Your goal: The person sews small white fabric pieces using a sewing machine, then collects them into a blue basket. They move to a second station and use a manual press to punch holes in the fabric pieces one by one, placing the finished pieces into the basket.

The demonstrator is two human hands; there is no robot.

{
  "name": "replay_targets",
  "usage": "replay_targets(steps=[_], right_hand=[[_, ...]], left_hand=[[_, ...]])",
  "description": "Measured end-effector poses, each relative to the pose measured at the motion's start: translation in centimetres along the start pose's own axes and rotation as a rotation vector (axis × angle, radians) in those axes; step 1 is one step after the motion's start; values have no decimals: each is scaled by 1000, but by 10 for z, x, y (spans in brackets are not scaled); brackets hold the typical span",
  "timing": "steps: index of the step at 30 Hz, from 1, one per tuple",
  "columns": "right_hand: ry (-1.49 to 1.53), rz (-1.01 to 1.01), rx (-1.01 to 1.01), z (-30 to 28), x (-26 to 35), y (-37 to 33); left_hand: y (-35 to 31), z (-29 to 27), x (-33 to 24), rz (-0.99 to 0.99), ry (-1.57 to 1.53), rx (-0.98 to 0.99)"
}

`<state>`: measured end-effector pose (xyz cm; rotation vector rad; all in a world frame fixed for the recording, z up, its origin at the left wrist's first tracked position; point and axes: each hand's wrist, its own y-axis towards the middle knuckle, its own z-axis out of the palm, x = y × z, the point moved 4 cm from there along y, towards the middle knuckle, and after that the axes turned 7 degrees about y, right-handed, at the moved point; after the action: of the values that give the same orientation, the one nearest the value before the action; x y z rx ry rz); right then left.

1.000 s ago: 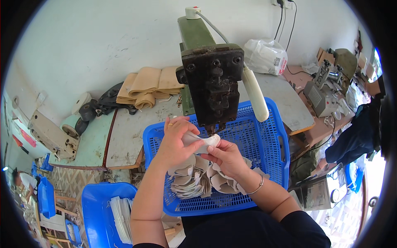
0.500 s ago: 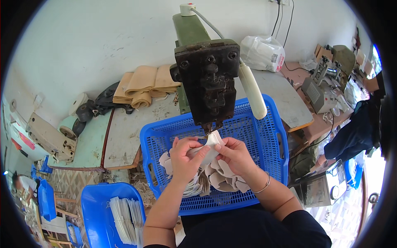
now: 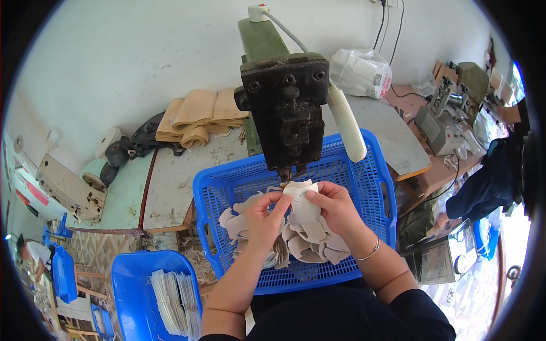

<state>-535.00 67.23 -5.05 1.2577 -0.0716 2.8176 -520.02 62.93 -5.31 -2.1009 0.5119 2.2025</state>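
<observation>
Between my two hands is a curved, off-white stiff sheet piece (image 3: 304, 209), held upright just below the head of a black and green press machine (image 3: 284, 108). My left hand (image 3: 267, 216) pinches its left edge between thumb and fingers. On the opposite edge my right hand (image 3: 338, 210) grips with the thumb in front. Under my hands, a blue plastic basket (image 3: 372, 187) holds many similar off-white pieces (image 3: 310, 244), loosely heaped. The machine's tip and the top edge of the sheet piece are close together; whether they touch I cannot tell.
A blue tub (image 3: 128, 278) with stacked white strips stands lower left. Folded tan sheets (image 3: 196, 116) lie on the worktable behind. The machine's white-handled lever (image 3: 347, 125) hangs at right. Past a white plastic bag (image 3: 361, 74), another person's dark sleeve (image 3: 480, 179) shows at far right.
The sheet piece has turned so its broad face now shows, and my hands have spread slightly apart along its edges. More pieces are visible at the left of the basket.
</observation>
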Motion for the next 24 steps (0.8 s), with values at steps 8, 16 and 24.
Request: replay_targets(steps=[8, 16, 24], right_hand=[[-175, 97, 1, -12, 7, -7], [-191, 18, -8, -12, 15, -3], [-275, 12, -11, 4, 4, 0]], left_hand=[[0, 15, -4, -5, -119, -59], [-1, 18, -1, -4, -222, -88], [-3, 1, 3, 23, -322, -177]])
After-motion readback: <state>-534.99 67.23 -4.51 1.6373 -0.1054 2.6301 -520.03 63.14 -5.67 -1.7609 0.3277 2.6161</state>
